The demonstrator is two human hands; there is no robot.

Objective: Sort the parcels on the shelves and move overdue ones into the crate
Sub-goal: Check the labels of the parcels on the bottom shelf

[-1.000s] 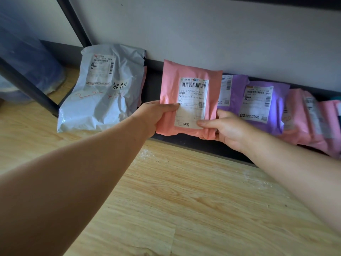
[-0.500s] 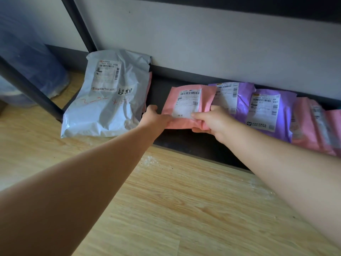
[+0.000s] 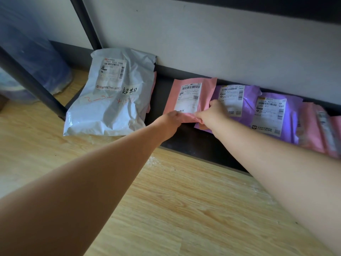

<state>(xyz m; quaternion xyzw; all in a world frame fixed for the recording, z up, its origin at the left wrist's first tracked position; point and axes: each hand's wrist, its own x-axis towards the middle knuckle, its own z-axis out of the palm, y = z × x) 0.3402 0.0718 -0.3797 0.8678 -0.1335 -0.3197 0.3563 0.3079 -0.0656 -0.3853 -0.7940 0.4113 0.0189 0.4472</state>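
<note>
In the head view, the left hand [image 3: 172, 119] and right hand [image 3: 212, 114] both pinch the lower edge of the pink parcel [image 3: 188, 95]. It leans back against the wall over the dark shelf [image 3: 184, 143], between a grey parcel [image 3: 110, 100] and a purple parcel [image 3: 232, 100].

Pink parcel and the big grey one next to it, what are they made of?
Pink parcel: probably thin plastic film, fairly matte; its lower edge bunches softly where the right hand pinches it. Grey parcel: likely a plastic mailer bag too, slightly shiny, its crinkles catching light. The white labels look like paper stickers.
</note>
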